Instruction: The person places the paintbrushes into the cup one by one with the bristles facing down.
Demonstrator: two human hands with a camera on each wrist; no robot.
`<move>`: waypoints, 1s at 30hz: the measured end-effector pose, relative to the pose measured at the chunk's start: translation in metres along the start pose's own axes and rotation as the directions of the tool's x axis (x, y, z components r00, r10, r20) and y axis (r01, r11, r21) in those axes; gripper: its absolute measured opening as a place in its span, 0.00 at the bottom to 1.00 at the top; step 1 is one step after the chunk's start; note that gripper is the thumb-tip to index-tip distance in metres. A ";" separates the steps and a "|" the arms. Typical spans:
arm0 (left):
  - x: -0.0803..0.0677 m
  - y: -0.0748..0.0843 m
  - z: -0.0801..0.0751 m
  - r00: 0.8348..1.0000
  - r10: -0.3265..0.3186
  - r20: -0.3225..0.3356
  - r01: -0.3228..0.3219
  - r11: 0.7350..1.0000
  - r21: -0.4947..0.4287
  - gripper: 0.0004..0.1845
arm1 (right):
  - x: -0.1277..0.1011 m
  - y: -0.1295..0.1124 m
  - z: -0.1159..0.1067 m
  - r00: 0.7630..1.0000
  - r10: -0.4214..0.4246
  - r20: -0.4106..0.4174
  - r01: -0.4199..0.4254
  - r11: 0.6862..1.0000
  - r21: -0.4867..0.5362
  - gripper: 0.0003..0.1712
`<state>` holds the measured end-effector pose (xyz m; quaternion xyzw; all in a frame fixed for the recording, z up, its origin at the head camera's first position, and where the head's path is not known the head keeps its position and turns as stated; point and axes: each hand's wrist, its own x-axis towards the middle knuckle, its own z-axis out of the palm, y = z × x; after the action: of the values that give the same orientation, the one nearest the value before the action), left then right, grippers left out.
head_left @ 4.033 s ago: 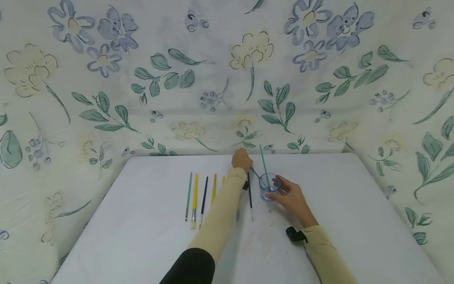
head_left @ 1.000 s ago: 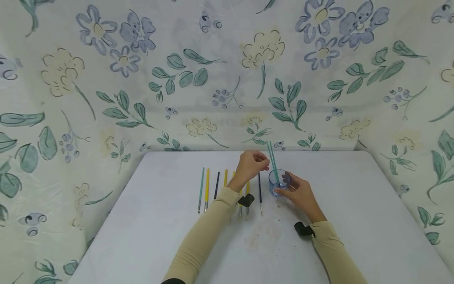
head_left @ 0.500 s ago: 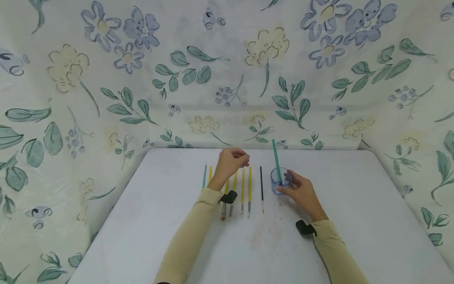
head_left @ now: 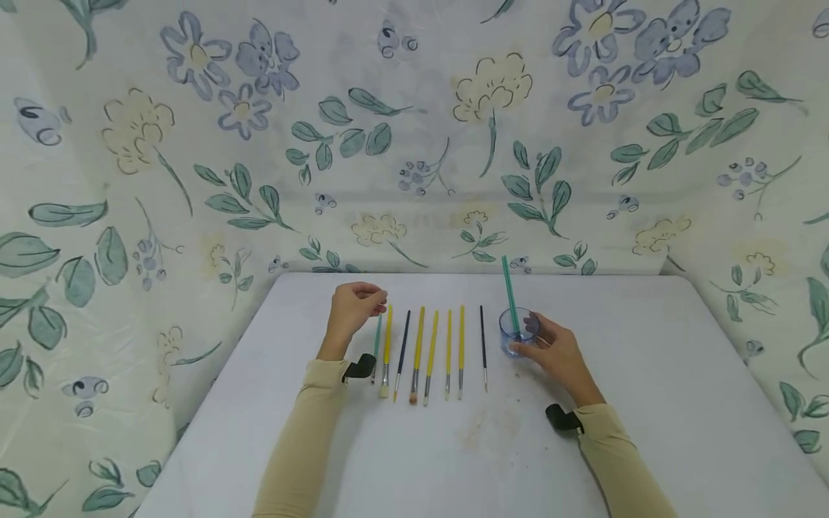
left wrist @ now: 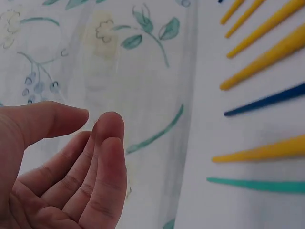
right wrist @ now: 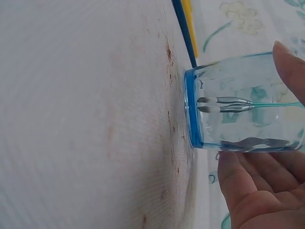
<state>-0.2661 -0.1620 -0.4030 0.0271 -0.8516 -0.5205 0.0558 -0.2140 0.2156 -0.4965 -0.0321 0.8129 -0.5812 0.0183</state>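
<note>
Right hand (head_left: 555, 350): wrapped round glass cup (head_left: 517, 332) on white table (head_left: 648, 403), two green brushes (head_left: 510, 295) standing inside (bristles down). Left hand (head_left: 352, 308): loosely curled, holding nothing, just above far end of row of brushes (head_left: 427, 352) lying side by side.

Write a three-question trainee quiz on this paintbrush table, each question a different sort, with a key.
1. True or false: the left hand grips a yellow brush.
2. Which hand holds the blue cup? A) left B) right C) neither
3. Fill in: the brushes standing in the cup have ____ handles.

Key:
1. False. In the left wrist view its fingers curl loosely around nothing, near the row of brushes on the table.
2. B. The right hand wraps the cup.
3. Green. The right wrist view shows two brush tips at the cup's bottom.
</note>
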 end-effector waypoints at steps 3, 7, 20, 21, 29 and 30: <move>-0.001 -0.018 -0.008 0.999 -0.048 -0.026 0.049 0.998 0.050 0.15 | -0.001 0.000 0.001 1.000 -0.014 0.000 0.014 1.000 -0.001 0.54; -0.001 -0.039 -0.010 0.993 -0.107 -0.041 0.111 0.990 0.089 0.14 | -0.003 -0.001 0.002 1.000 -0.023 -0.009 0.023 1.000 -0.007 0.54; -0.005 -0.066 0.005 0.986 -0.168 -0.022 0.168 0.946 0.278 0.12 | -0.006 -0.002 0.003 1.000 -0.006 -0.010 0.006 1.000 -0.014 0.53; -0.006 -0.066 0.007 0.986 -0.169 -0.016 0.166 0.940 0.300 0.12 | -0.006 -0.002 0.003 1.000 -0.007 -0.009 0.006 1.000 -0.017 0.53; -0.006 -0.061 0.015 0.980 -0.196 -0.025 0.187 0.873 0.450 0.11 | -0.004 -0.004 0.003 1.000 0.000 -0.007 0.000 1.000 -0.028 0.54; -0.006 -0.060 0.016 0.979 -0.205 -0.023 0.191 0.861 0.471 0.11 | -0.004 -0.004 0.003 1.000 0.007 -0.006 -0.007 1.000 -0.028 0.54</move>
<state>-0.2628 -0.1750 -0.4641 0.1200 -0.9457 -0.3014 -0.0178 -0.2096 0.2120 -0.4937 -0.0277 0.8211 -0.5699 0.0175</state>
